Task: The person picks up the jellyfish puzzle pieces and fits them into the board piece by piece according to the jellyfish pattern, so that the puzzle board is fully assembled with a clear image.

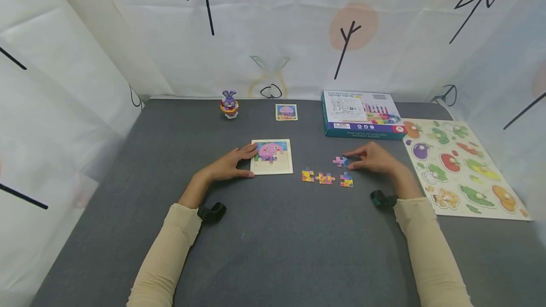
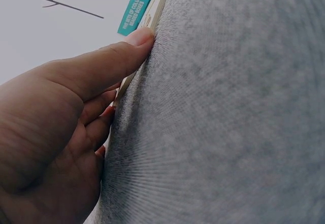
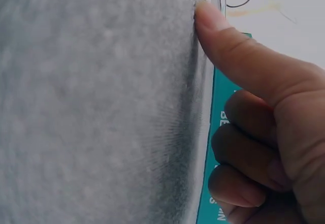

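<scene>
A square wooden puzzle board (image 1: 273, 168) holds a partly filled picture of a pink creature. My left hand (image 1: 232, 162) rests at its left side, fingers extended over the upper left edge and thumb against the lower left corner. In the left wrist view, the thumb (image 2: 114, 61) touches the board's pale edge. My right hand (image 1: 372, 159) pinches a pink-and-blue puzzle piece (image 1: 340, 161) between thumb and index finger, the other fingers curled in. Just below lie a yellow piece (image 1: 307, 175), joined-looking yellow-and-pink pieces (image 1: 325, 178) and a blue-and-yellow piece (image 1: 346, 180).
Behind the board lie a small picture card (image 1: 286, 112) and a purple rabbit figurine (image 1: 229, 105). A teal-sided box (image 1: 362, 113) stands at the back right, beside a large vegetable puzzle board (image 1: 465, 169). White printed cloth (image 1: 273, 27) hangs around the grey table (image 1: 281, 245).
</scene>
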The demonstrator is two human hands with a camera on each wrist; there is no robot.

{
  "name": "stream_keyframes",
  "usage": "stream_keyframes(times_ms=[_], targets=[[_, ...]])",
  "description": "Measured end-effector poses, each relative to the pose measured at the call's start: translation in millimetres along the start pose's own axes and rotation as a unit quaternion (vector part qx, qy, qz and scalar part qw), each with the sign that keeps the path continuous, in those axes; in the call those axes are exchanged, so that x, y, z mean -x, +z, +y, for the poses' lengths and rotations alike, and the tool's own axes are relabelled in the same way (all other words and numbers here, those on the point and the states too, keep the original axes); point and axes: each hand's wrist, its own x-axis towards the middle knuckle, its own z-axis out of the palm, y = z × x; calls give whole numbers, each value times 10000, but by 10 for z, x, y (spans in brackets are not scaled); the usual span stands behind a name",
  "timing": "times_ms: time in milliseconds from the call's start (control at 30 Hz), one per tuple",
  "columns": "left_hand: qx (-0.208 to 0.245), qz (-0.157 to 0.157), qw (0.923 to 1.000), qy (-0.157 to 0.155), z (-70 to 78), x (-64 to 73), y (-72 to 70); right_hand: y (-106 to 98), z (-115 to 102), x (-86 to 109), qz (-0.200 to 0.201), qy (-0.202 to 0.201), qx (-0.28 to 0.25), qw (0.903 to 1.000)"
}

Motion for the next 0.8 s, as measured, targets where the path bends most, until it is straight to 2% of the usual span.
stream_keyframes(times_ms=[300,600,800], targets=[[20,-14,10000,-29,5,-13,-1,-3,-65,-20,91,180,104,9997],[15,-2,10000,48,15,8,-15,59,-64,-42,414,124,-59,9990],[41,0,9999,93,8,1,-11,83,-195,-85,633,21,-66,9980]])
